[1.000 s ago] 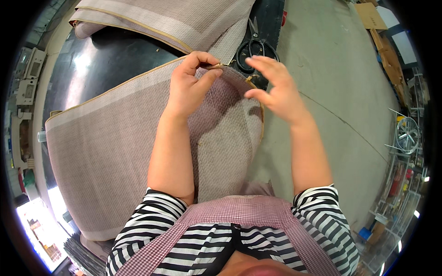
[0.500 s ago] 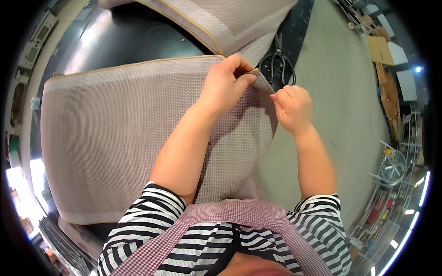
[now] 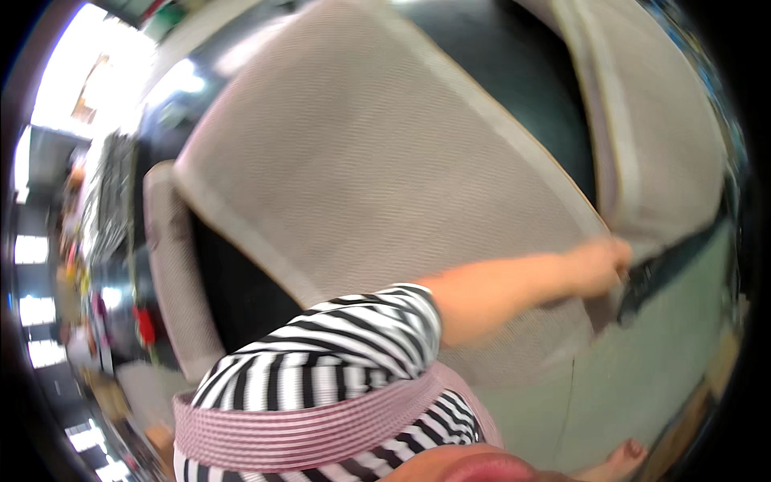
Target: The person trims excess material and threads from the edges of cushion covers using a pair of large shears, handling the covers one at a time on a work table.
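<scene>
A large beige woven mat point(image 3: 385, 153) with a pale border and a tan bound edge lies over a dark table. At its corner by the table's right side, my left hand point(image 3: 598, 265) is closed on the mat's edge; motion smears the fingers, and they hide the corner itself. Below that hand the mat hangs in a fold. My right hand point(image 3: 628, 458) is well apart from the mat, low at the right, with its fingers curled. Whatever it may hold is too small to see.
Black scissors point(image 3: 634, 293), blurred, lie beside my left hand at the table edge. Another beige mat point(image 3: 666, 120) spreads at the far right. A rolled or folded mat piece point(image 3: 181, 273) sits on the left. Grey-green floor point(image 3: 538, 402) runs along the right.
My view has turned to the left. My right hand has left the mat's edge and swung down and away to the lower right. My left hand stays at the corner.
</scene>
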`<state>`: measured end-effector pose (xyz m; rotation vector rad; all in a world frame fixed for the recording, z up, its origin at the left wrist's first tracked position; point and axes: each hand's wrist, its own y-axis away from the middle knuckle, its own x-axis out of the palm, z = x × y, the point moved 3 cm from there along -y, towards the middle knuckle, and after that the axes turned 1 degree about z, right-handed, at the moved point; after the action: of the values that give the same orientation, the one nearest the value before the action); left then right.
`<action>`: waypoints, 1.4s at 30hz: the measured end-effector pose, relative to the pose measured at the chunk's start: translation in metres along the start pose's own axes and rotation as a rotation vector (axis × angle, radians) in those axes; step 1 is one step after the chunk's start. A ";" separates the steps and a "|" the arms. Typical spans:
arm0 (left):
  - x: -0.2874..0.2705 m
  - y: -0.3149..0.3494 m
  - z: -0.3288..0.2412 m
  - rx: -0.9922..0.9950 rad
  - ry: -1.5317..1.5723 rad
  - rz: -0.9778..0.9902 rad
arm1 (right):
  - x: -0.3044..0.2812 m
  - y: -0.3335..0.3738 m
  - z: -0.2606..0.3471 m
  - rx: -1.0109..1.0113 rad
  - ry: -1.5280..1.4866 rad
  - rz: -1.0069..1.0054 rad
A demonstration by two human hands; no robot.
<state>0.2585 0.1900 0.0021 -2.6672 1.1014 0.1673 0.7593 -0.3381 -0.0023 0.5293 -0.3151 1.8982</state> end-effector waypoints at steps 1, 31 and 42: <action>-0.010 0.005 -0.007 -0.137 0.102 0.035 | -0.066 0.012 0.066 -0.127 0.092 -0.442; -0.034 0.000 -0.008 -0.065 0.087 -0.015 | 0.226 0.191 -0.237 -0.418 1.350 -0.047; -0.035 0.000 -0.009 -0.056 0.046 0.009 | 0.401 0.224 -0.249 -0.108 0.866 0.649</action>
<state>0.2339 0.2110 0.0174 -2.7285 1.1394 0.1418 0.3733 0.0138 -0.0104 -0.5549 0.0000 2.5064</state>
